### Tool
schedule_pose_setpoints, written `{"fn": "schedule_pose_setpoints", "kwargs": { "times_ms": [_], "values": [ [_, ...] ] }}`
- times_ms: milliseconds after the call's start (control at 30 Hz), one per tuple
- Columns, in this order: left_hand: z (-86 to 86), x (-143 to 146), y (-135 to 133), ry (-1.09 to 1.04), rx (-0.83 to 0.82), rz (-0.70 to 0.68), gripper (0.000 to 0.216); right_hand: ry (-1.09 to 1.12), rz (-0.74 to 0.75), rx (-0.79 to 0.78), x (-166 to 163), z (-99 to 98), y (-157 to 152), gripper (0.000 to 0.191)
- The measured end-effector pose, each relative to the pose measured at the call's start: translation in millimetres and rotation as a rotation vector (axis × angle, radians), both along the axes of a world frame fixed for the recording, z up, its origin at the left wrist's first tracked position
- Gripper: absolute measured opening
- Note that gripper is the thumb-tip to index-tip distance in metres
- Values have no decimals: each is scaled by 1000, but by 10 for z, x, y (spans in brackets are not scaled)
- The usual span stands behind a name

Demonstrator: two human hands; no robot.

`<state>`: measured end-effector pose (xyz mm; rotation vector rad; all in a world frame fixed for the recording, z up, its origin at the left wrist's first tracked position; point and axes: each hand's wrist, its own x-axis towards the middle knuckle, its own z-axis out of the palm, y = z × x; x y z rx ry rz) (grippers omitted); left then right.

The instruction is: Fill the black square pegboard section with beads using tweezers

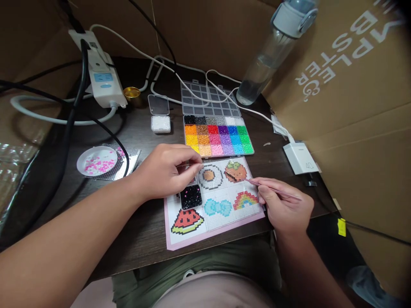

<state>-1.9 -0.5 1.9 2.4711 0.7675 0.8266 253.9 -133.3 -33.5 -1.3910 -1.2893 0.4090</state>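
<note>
A pair of thin pink tweezers [278,189] is gripped in my right hand [287,207], its tip over the orange persimmon picture [237,173] on the pattern sheet [169,239]. A clear pegboard [236,222] covers much of that sheet. Thumb and index finger of my left hand [170,171] are pinched together beside the fried-egg picture [210,176]; whatever lies between them cannot be made out. Just below that hand sits a small box of black beads [191,196] with a few pink ones mixed in. Watermelon [188,222], blue bow [217,207] and rainbow [245,200] pictures show lower down.
Behind the sheet lies an open bead case [218,134] with many colours. A small white-bead box [161,124], a dish of pink beads [97,161], a power strip [102,77], a water bottle [263,60] and a charger [301,158] surround it. Cables cross the table.
</note>
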Motion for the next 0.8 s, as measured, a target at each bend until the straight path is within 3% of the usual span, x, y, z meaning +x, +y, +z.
{"fn": "schedule_pose_setpoints", "kwargs": {
  "times_ms": [800],
  "values": [
    [3,8,-4,-19,16,-4,16,-45,-1,-93,-4,3,1,8]
  ]
}}
